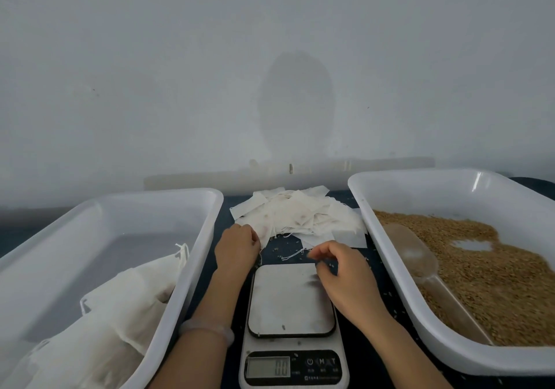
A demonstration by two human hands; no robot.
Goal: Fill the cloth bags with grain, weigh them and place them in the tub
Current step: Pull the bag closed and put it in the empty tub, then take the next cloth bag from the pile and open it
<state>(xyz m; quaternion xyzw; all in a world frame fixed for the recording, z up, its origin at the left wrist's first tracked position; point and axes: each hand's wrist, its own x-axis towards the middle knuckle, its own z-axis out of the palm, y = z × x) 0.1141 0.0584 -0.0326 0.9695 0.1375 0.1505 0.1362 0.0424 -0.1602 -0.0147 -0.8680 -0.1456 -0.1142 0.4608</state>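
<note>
A heap of empty white cloth bags [297, 214] lies at the back of the dark table between two white tubs. My left hand [237, 246] reaches its curled fingers to the near left edge of that heap and touches a bag there. My right hand [339, 271] hovers over the far right corner of the scale, fingers bent, close to a loose drawstring; I cannot see that it holds anything. The kitchen scale [292, 301] has a bare steel plate. The left tub [168, 271] holds several filled bags [120, 307]. Brown grain [495, 271] and a clear scoop [420, 265] fill the right tub [387, 238].
A plain grey wall stands right behind the table. Stray grains dot the dark tabletop [285, 247] around the scale and one lies on the scale plate. The scale's display [268, 367] is lit. A pale bracelet [207, 330] sits on my left wrist.
</note>
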